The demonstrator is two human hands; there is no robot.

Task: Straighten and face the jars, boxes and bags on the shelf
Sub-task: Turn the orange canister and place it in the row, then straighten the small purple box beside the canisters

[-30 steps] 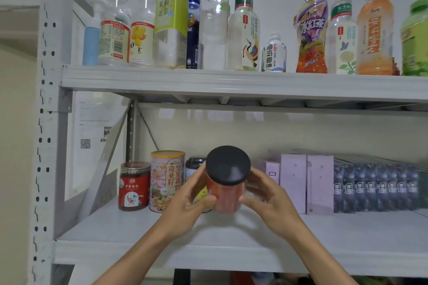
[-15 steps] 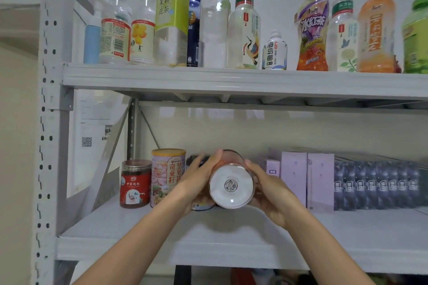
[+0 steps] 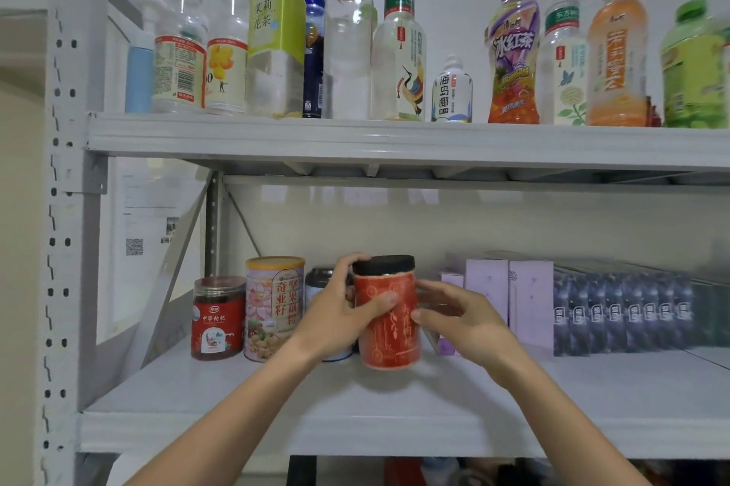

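Upright, red jar point(image 3: 389, 321) between left hand point(image 3: 339, 317), right hand point(image 3: 460, 321) fingers.

Red jar point(image 3: 389, 321) turned upright (base faced camera before), label forward.

upper shelf: drink bottles point(image 3: 512, 51) in a row | left wall: QR-code sheet point(image 3: 134, 246)

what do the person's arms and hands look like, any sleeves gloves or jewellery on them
Both forearms are bare as far as the picture shows, with no sleeve in view. The left hand and right hand wear no gloves, and no ring, watch or bracelet shows on either. The nails that show are short and unpainted.
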